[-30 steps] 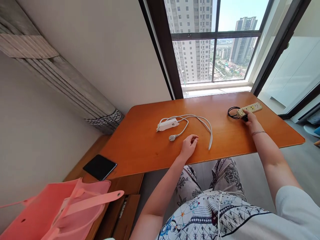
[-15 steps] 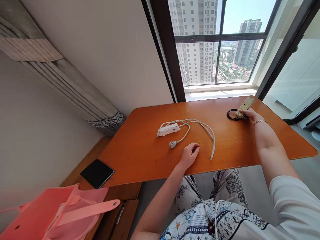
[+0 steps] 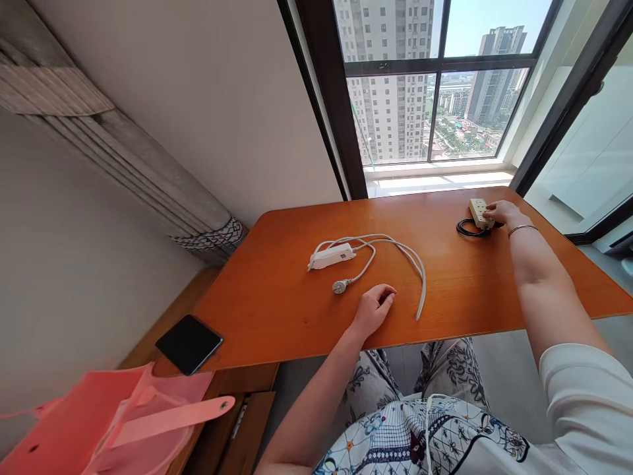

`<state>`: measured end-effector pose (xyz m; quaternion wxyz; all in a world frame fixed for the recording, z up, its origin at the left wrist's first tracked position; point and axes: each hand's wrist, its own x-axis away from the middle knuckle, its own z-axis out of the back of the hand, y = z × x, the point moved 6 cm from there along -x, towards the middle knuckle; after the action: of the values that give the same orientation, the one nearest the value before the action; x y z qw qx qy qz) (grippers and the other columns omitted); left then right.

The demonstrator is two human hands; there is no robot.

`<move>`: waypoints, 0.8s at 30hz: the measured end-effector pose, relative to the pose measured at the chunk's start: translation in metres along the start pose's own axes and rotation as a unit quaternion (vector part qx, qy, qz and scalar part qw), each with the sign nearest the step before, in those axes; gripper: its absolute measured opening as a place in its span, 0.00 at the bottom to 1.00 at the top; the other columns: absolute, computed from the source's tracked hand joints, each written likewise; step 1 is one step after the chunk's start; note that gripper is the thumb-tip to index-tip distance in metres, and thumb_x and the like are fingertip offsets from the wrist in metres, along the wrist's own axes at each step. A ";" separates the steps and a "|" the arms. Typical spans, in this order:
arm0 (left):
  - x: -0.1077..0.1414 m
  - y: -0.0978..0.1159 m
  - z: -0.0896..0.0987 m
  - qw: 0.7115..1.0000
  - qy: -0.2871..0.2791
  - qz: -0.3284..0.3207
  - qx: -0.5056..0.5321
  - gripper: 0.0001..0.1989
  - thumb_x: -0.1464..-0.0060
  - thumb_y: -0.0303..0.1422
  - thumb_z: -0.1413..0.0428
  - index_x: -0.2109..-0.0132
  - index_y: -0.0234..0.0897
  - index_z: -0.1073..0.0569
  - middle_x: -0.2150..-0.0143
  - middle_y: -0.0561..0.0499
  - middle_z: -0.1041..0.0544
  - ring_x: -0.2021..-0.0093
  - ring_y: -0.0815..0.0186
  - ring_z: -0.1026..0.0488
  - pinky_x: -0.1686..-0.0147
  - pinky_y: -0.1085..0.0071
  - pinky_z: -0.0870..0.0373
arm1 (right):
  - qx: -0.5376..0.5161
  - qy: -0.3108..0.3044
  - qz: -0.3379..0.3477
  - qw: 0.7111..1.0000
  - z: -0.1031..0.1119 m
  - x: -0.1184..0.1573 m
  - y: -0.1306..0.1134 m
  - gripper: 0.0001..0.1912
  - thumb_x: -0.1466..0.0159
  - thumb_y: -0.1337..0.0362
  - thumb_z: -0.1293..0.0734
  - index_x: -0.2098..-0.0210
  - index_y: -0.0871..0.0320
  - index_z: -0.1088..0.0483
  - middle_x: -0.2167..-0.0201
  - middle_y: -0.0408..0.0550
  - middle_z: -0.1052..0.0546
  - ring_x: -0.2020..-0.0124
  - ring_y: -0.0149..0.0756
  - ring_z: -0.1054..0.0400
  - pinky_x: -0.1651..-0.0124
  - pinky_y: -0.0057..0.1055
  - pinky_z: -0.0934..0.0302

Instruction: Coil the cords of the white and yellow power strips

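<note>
A dark-framed window looks out on tall buildings at the upper right, and a gathered grey curtain hangs along the left wall. The brown wooden counter stretches below the window, with a pink bag beside its near left corner and a black tablet lying at that corner. Across the counter's middle, a white cable curves out from a white box. Toward the far right of the counter is a beige power strip, a black cord looped next to it. The right grip has its fingers closed on the strip's right side; the thumb is hidden. The left grip rests near the counter's front edge, fingers loosely curled, a gap beside the thumb. Just beyond it lies a round white plug. A thin bracelet circles the right wrist.
</note>
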<state>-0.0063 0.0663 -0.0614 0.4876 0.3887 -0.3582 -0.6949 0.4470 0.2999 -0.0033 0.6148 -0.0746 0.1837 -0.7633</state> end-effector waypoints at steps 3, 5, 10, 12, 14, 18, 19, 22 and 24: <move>-0.001 -0.001 0.000 1.000 0.001 -0.004 0.000 0.06 0.44 0.32 0.47 0.63 0.37 0.25 0.64 0.49 0.21 0.64 0.64 0.26 0.60 0.67 0.31 | 0.070 -0.030 -0.018 0.997 -0.004 0.006 -0.004 0.16 0.38 0.61 0.30 0.51 0.56 0.21 0.54 0.56 0.21 0.53 0.47 0.28 0.50 0.43 0.35; -0.001 -0.002 -0.001 1.000 0.002 -0.005 0.001 0.06 0.44 0.32 0.46 0.63 0.38 0.25 0.65 0.49 0.21 0.64 0.64 0.26 0.60 0.67 0.31 | 0.087 -0.019 -0.002 0.996 -0.006 0.015 -0.012 0.16 0.37 0.63 0.33 0.50 0.55 0.21 0.47 0.56 0.23 0.48 0.50 0.30 0.47 0.45 0.37; -0.002 -0.003 -0.001 1.000 0.002 0.002 0.009 0.06 0.44 0.33 0.46 0.63 0.37 0.25 0.64 0.48 0.21 0.63 0.63 0.26 0.60 0.67 0.30 | 0.124 0.037 0.080 0.988 -0.013 0.050 -0.039 0.20 0.35 0.66 0.38 0.47 0.57 0.23 0.39 0.58 0.30 0.38 0.57 0.42 0.39 0.52 0.46; -0.002 -0.003 -0.002 1.000 0.001 0.002 0.008 0.07 0.44 0.32 0.47 0.63 0.37 0.25 0.64 0.48 0.21 0.64 0.64 0.26 0.60 0.67 0.30 | 0.138 0.050 0.129 0.981 -0.019 0.068 -0.050 0.19 0.33 0.63 0.39 0.48 0.58 0.22 0.42 0.59 0.28 0.38 0.57 0.43 0.38 0.51 0.48; -0.002 -0.002 -0.002 1.000 -0.001 -0.001 0.005 0.07 0.44 0.32 0.47 0.63 0.36 0.25 0.64 0.47 0.21 0.64 0.64 0.26 0.60 0.67 0.30 | 0.154 0.049 0.171 0.972 -0.028 0.084 -0.059 0.19 0.32 0.59 0.39 0.49 0.60 0.22 0.46 0.60 0.25 0.41 0.54 0.41 0.39 0.47 0.47; -0.002 -0.002 -0.002 1.000 -0.001 -0.004 0.003 0.06 0.44 0.33 0.46 0.63 0.37 0.25 0.64 0.48 0.21 0.63 0.64 0.26 0.59 0.67 0.30 | 0.166 0.020 0.174 0.970 -0.048 0.100 -0.060 0.18 0.32 0.56 0.38 0.50 0.57 0.22 0.49 0.58 0.25 0.46 0.49 0.37 0.47 0.39 0.40; -0.002 -0.002 -0.002 1.000 -0.001 -0.003 0.005 0.06 0.45 0.33 0.45 0.63 0.37 0.25 0.64 0.48 0.21 0.63 0.63 0.26 0.59 0.67 0.30 | 0.167 0.017 0.167 0.971 -0.051 0.101 -0.059 0.18 0.32 0.57 0.38 0.51 0.56 0.21 0.49 0.58 0.25 0.47 0.49 0.36 0.49 0.38 0.39; -0.002 -0.002 -0.002 1.000 0.001 -0.001 0.009 0.06 0.45 0.34 0.45 0.64 0.37 0.25 0.64 0.48 0.21 0.63 0.63 0.26 0.59 0.67 0.30 | 0.164 0.014 0.155 0.974 -0.055 0.099 -0.055 0.17 0.31 0.59 0.39 0.52 0.54 0.21 0.50 0.58 0.25 0.47 0.49 0.35 0.52 0.37 0.38; -0.003 -0.001 -0.002 1.000 0.001 -0.002 0.011 0.06 0.45 0.34 0.45 0.64 0.37 0.25 0.65 0.48 0.21 0.64 0.63 0.26 0.59 0.67 0.30 | 0.160 0.011 0.150 0.976 -0.054 0.096 -0.052 0.17 0.32 0.61 0.39 0.52 0.55 0.21 0.50 0.59 0.26 0.47 0.50 0.36 0.51 0.38 0.38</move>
<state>-0.0048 0.0690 -0.0626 0.4825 0.3953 -0.3645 -0.6915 0.3589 0.2265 -0.0443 0.7246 0.0612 0.0752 -0.6823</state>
